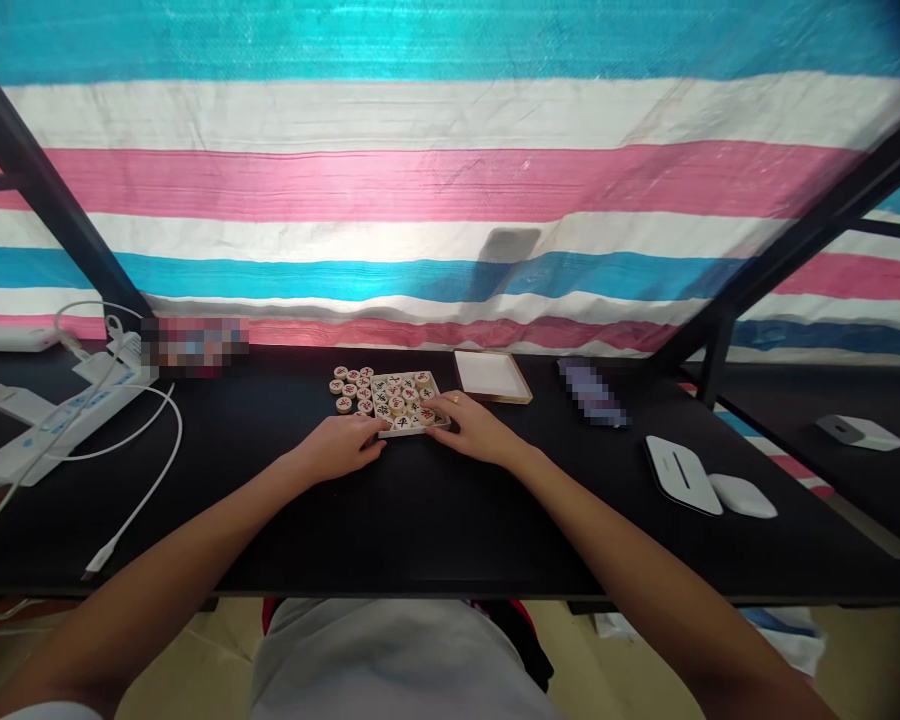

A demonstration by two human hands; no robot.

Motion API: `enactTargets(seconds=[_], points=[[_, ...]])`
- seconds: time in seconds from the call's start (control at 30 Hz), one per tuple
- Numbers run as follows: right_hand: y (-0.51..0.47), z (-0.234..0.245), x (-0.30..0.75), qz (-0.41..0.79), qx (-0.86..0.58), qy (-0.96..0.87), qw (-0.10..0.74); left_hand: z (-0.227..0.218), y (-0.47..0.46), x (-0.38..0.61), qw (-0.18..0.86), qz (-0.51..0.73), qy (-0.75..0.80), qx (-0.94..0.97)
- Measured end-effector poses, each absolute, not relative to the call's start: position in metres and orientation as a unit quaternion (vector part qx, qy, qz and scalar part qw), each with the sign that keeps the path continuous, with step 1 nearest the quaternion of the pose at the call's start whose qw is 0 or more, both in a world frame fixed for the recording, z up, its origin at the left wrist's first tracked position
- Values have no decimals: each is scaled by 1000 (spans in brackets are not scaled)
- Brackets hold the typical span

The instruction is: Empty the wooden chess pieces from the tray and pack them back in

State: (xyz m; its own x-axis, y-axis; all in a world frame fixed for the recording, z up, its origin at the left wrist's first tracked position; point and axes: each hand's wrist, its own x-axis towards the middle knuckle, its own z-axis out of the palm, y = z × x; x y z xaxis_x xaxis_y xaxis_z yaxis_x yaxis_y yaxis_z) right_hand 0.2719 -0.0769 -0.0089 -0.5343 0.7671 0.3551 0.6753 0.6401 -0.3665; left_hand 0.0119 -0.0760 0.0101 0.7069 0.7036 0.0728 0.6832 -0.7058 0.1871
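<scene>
A shallow, light-coloured box (412, 432) lies on the black desk, filled with round Chinese chess pieces (396, 404) marked in red and black characters. At its front left corner, my left hand (341, 446) has its fingers closed on the rim. My right hand (474, 428), with a ring on one finger, grips the right side; its thumb rests by the front right corner and its fingertips reach over the pieces there. To the left of the box, several loose chess pieces (349, 390) lie on the desk, some partly hidden behind my left hand.
A box lid (493, 377), white inside, lies behind my right hand. Farther right are a blurred phone (591, 392), a white flat device (682, 475) and a white rounded case (742, 496). A power strip (67, 420) with white cables (169, 440) occupies the left. Striped sheeting (420, 180) hangs behind.
</scene>
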Motion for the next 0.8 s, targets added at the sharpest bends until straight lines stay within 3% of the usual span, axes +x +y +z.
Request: enactTargets(seconds=[0.8], points=[[-81,-5,265,71,-358,-897,248,4,-83,21,70,63,406,909]])
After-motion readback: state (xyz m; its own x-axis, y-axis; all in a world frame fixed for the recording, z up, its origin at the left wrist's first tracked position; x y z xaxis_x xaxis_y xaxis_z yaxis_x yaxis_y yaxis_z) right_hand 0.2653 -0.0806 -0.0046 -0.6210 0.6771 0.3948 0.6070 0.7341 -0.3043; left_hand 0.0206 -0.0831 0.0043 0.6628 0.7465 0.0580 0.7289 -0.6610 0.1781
